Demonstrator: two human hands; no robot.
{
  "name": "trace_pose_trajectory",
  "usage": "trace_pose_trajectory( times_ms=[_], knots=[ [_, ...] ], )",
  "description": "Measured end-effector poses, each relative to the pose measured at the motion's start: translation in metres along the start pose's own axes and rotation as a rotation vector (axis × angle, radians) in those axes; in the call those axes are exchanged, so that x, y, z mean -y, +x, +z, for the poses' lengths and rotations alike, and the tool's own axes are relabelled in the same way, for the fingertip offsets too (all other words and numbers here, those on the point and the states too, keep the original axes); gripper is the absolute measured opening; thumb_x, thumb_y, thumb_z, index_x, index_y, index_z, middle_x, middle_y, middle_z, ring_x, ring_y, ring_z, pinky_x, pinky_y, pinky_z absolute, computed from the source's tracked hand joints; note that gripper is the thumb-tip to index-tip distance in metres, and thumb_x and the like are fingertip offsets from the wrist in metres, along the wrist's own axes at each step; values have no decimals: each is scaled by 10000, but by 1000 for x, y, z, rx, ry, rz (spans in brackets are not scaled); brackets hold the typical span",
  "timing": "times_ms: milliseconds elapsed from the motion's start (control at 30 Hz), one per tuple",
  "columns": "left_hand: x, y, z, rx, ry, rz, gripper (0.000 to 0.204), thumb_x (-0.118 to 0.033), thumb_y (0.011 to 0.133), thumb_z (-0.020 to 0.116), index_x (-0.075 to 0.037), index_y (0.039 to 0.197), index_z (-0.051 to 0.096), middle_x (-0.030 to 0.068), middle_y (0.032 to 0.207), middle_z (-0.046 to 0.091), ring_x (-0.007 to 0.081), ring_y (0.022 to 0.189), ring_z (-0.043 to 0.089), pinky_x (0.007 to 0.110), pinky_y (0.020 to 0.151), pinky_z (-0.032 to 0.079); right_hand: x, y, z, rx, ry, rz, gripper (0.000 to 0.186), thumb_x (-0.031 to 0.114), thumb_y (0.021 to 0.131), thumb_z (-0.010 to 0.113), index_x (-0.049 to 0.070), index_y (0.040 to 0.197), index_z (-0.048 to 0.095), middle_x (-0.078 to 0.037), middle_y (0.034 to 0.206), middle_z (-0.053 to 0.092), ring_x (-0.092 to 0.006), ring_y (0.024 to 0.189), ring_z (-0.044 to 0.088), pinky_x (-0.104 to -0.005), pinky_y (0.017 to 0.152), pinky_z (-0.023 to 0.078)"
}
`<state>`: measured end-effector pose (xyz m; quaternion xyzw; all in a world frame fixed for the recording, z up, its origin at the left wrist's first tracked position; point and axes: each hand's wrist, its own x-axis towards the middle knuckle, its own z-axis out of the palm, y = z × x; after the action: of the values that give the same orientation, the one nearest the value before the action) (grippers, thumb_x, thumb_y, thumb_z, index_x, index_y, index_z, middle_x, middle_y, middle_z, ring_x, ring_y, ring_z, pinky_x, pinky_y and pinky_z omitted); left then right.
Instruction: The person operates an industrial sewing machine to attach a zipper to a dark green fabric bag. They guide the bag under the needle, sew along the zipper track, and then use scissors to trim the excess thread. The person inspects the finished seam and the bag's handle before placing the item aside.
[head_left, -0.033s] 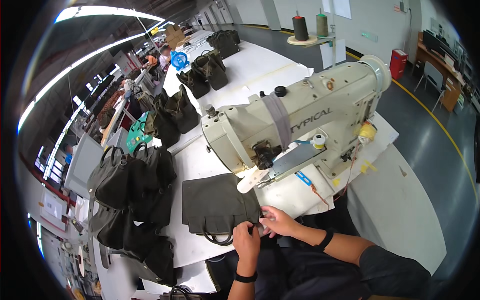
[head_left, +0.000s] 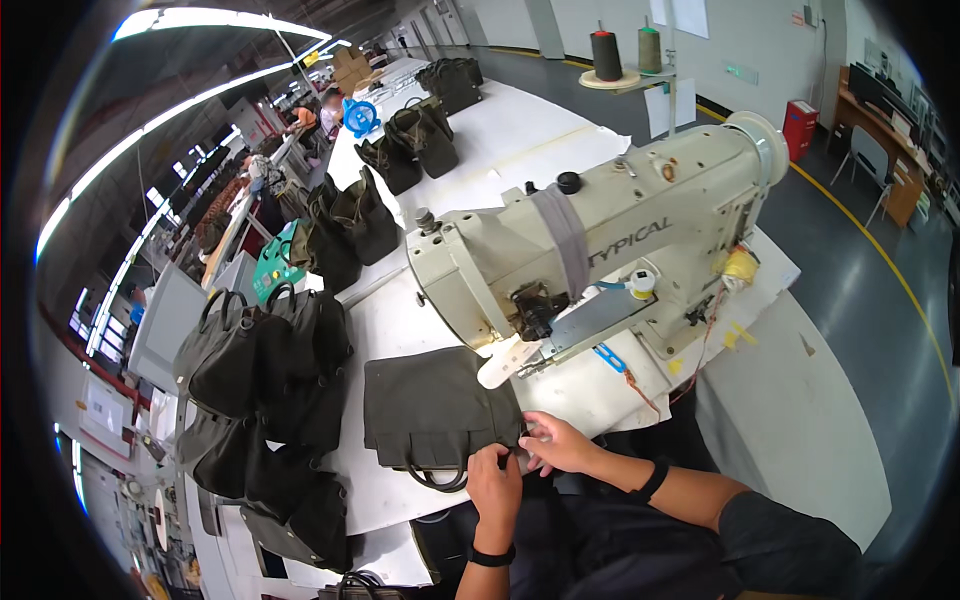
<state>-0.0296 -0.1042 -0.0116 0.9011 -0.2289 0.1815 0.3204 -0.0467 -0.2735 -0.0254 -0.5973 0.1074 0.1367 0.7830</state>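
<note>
dark bag (head_left: pixel 425 400): lying flat on the white table (head_left: pixel 375 495) in front of the person, just beside the near end of the sewing machine (head_left: pixel 600 235), its curved handle (head_left: pixel 440 488) toward the person.
left hand (head_left: pixel 493 484): at the bag's near edge, right of the handle, fingers bent down onto the cloth; i cannot tell whether they pinch it.
right hand (head_left: pixel 556 443): at the bag's near right corner, thumb and fingertips against it; the hold itself is too small to tell.
hands together or apart: close side by side at one corner, a black band on each wrist.
machine: pale, standing on the table, with a grey strip (a cloth wrap, by the look of it) around its arm.
blue tool (head_left: pixel 609 357): lying near the machine's base, beside an orange-brown cord (head_left: pixel 643 393).
thread cones (head_left: pixel 606 57): one black, one green, up on a stand behind the machine.
piled bags (head_left: pixel 215 370): dark, heaped at the left, well apart from the hands; more bags stand farther along the table.
</note>
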Motion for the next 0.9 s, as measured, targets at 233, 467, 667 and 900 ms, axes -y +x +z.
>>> trace_pose_trajectory(
  times_ms=[233, 467, 667, 900],
  knots=[
    [2, -1, 8, -3, -156, 198, 236, 85, 764, 712, -52, 937, 629, 120, 1005, 700, 347, 946, 661, 427, 842, 526, -13, 31, -16, -4, 5, -318, 588, 98, 1023, 643, 10, 1538, 374, -129, 1073, 660, -134, 855, 685, -294, 744, 597],
    [-5, 9, 21, 3, -99, 54, 269, 15, 795, 789, -45, 1029, 672, 108, 953, 696, 329, 946, 645, 429, 811, 529, -8, 32, -20, -9, 49, -300, 511, 28, 994, 673, -27, 1446, 440, -102, 1089, 615, -146, 954, 678, -295, 791, 610],
    [1, 11, 9, -3, -102, 248, 277, 36, 789, 786, -64, 1028, 688, 80, 939, 721, 315, 959, 684, 421, 833, 554, -17, 31, -17, -94, -8, -378, 528, 86, 1011, 672, 8, 1488, 458, -103, 1105, 644, -116, 951, 659, -276, 821, 582],
    [4, 2, -4, 81, -305, 273, 319, 12, 788, 814, -42, 1070, 674, 120, 997, 722, 330, 992, 719, 387, 825, 602, -20, 32, -16, -105, -21, -412, 486, 100, 1022, 655, 7, 1465, 479, -107, 1097, 651, -136, 952, 693, -273, 833, 574]
  ],
)
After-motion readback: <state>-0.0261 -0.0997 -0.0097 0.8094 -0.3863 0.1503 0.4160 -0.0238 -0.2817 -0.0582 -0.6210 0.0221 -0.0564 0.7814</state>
